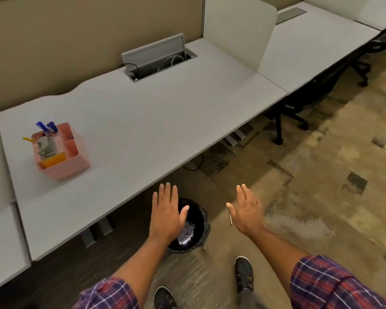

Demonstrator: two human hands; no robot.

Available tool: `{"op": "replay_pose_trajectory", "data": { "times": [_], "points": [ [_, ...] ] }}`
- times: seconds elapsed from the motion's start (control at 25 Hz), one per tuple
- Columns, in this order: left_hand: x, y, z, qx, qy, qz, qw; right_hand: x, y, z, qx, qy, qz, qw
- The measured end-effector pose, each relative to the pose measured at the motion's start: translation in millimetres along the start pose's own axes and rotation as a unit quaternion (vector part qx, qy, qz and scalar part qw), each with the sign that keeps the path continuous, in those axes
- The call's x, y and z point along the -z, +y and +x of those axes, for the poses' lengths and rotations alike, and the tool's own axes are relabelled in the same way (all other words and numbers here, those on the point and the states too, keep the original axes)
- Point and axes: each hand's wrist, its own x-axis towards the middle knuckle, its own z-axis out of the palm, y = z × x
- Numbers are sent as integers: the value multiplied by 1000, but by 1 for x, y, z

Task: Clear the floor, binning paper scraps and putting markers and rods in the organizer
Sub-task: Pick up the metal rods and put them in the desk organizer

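Note:
My left hand (167, 211) is flat and empty, hovering over the left rim of a black bin (200, 221) on the floor. Crumpled white paper (186, 234) lies inside the bin. My right hand (247, 209) is spread and empty to the bin's right. A thin rod (230, 219) lies on the floor just left of that hand. A second thin rod (204, 246) rests against the bin's lower right side. On the white desk (143, 121) at the left stands a pink organizer (61, 151) holding blue markers (46, 127), a yellow item and folded grey material.
An open cable hatch (158, 59) sits at the desk's back. White dividers (241, 32) separate the desks. Black office chairs (299, 108) stand under the neighbouring desk to the right. My two shoes (244, 273) are on the worn carpet below the bin.

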Motion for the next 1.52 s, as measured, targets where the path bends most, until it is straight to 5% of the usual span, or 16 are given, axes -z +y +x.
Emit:
{"op": "replay_pose_trajectory", "data": {
  "times": [0.28,0.6,1.16,1.52],
  "points": [
    [-81,132,16,14,-70,-11,997,-33,150,33,-6,-82,10,997],
    [-212,210,61,184,-70,-228,954,-154,244,91,-17,-154,48,987],
    [-609,177,142,407,-170,-282,852,-525,329,206,-83,-197,166,963],
    [-716,138,163,425,-235,-117,866,-620,326,272,-166,-171,194,952]
  ]
}}
